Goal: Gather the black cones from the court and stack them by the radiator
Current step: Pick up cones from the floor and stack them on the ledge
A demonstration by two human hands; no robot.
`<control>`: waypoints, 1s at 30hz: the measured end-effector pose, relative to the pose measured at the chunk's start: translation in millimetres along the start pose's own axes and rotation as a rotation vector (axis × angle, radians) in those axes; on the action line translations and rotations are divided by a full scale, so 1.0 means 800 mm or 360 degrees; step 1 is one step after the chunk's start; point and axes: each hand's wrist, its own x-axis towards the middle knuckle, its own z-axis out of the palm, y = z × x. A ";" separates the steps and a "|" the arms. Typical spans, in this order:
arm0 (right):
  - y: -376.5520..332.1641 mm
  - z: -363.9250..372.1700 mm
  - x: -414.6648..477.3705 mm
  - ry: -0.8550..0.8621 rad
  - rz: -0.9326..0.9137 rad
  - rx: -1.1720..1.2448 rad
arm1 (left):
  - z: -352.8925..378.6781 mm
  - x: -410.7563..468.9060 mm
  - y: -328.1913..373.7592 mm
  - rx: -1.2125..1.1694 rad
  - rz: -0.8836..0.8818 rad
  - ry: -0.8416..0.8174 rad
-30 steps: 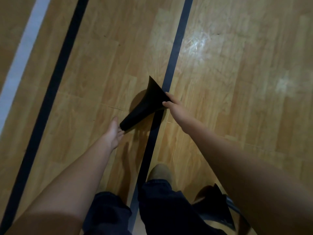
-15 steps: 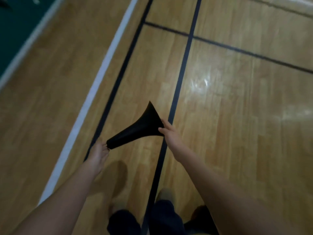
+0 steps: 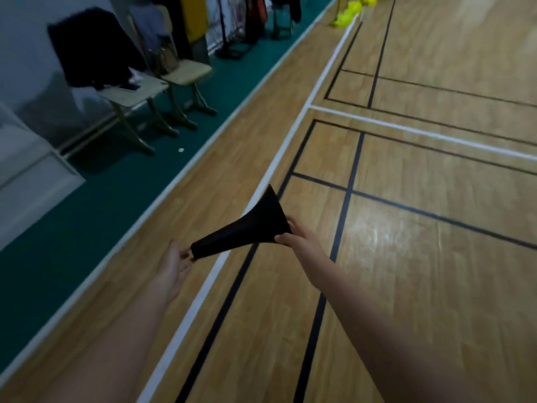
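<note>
A black cone [image 3: 250, 228] is held sideways in the air over the wooden court floor, narrow end to the left and wide base to the right. My left hand [image 3: 174, 267] pinches the narrow tip with its fingertips. My right hand [image 3: 300, 241] grips the rim of the wide base between thumb and fingers. No other black cone is in view.
A green floor strip [image 3: 87, 228] runs along the left wall. Two chairs [image 3: 145, 94] with dark clothing stand on it, beside a low white panel [image 3: 32, 175]. Hanging clothes [image 3: 247, 18] and yellow objects [image 3: 348, 13] lie far ahead. White and black court lines cross the floor.
The view has swung up from the floor at my feet to look along the court side. The cone has risen with both hands on it. The cone by my feet has left view.
</note>
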 end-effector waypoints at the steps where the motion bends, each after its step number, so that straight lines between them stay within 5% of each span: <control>1: -0.020 0.012 -0.011 -0.0041 0.0007 -0.0005 | -0.017 -0.018 0.020 -0.0024 0.0022 0.0039; 15: -0.159 0.201 -0.052 -0.0730 -0.0332 -0.0258 | -0.240 -0.164 0.102 -0.0559 0.0318 0.0485; 30: -0.185 0.700 -0.180 -0.1682 -0.0349 -0.0397 | -0.691 -0.342 0.032 -0.0954 0.0502 0.1283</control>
